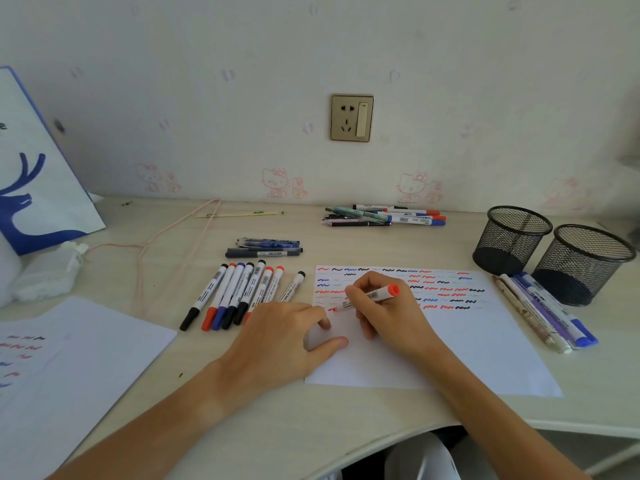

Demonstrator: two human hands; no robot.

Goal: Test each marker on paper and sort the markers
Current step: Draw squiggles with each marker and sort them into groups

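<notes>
A red marker (369, 297) is being tested on the test sheet (450, 344), pinched in the right hand (384, 311).

The marker's long axis is laid from the red tip at 8 o'clock, touching the paper, up to its capped end at 2 o'clock. The sheet is pressed down by the left hand (287, 341), fingers loosely spread at its near-left corner. A row of markers (239, 296) is seen at 10 o'clock, nearer the left hand; another bundle (543, 311) lies at 3 o'clock, beside two mesh cups (554, 254). Everything is set on a pale desk (346, 417) against a papered wall (242, 98) with a socket (352, 118).
</notes>
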